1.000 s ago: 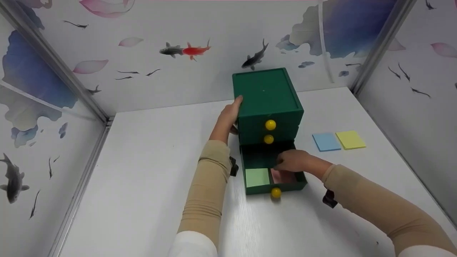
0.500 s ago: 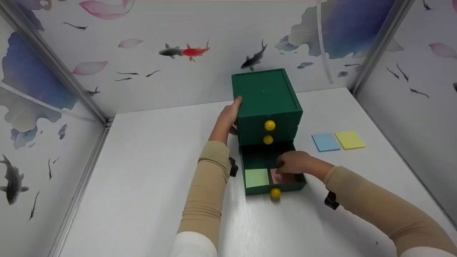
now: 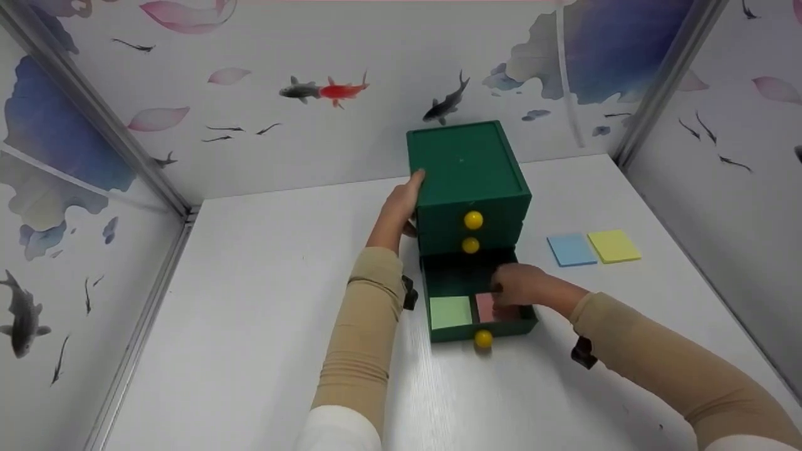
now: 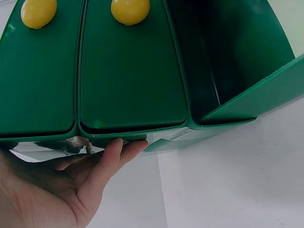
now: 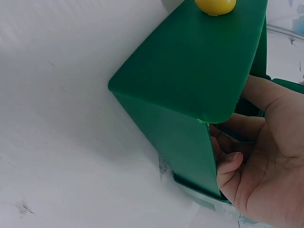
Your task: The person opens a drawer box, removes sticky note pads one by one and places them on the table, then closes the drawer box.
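A green cabinet (image 3: 463,166) with yellow ball knobs stands against the back wall, its bottom drawer (image 3: 460,334) pulled out. Flat against the cabinet's left side rests my left hand (image 3: 401,203), thumb at the top edge; the left wrist view shows its fingers (image 4: 111,159) touching the side. My right hand (image 3: 523,285) reaches over the drawer's right wall, its fingers over a pink sticky-note pad (image 3: 484,305). Next to that pad lies a light green sticky-note pad (image 3: 450,312). In the right wrist view the drawer front hides most of the right fingertips.
On the white table (image 3: 269,313), right of the cabinet, a blue sticky-note pad (image 3: 572,249) and a yellow one (image 3: 614,245) lie side by side. The upper two drawers, with yellow knobs (image 3: 473,220), are closed. Printed wall panels enclose the table's back and sides.
My right hand has shifted slightly right within the drawer, uncovering more of the pink pad. The left hand and the cabinet stay as they were.
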`<state>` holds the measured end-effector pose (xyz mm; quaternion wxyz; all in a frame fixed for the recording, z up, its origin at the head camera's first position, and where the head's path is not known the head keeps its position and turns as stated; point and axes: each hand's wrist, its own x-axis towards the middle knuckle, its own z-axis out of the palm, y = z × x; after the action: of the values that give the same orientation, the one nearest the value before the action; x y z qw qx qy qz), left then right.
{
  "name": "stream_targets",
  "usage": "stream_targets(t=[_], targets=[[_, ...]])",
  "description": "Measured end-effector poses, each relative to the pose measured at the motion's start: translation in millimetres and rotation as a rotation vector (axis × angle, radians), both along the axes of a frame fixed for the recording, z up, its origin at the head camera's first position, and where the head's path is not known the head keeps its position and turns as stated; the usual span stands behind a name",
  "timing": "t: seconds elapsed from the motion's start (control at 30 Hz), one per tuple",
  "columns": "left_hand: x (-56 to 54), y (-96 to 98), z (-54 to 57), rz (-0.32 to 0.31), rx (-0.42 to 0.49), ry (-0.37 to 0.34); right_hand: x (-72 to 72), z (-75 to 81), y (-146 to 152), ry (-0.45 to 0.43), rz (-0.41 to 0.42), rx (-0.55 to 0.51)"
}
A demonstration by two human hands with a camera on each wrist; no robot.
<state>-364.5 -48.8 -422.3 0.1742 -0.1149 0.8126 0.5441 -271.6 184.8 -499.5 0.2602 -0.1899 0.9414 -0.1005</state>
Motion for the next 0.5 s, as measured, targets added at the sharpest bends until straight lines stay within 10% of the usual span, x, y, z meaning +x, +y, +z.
stream_targets(t=[0.5], targets=[[0.2, -1.8, 0.0, -0.012, 0.017, 0.0, 1.1, 3.5, 6.2, -0.048, -0.008, -0.062]])
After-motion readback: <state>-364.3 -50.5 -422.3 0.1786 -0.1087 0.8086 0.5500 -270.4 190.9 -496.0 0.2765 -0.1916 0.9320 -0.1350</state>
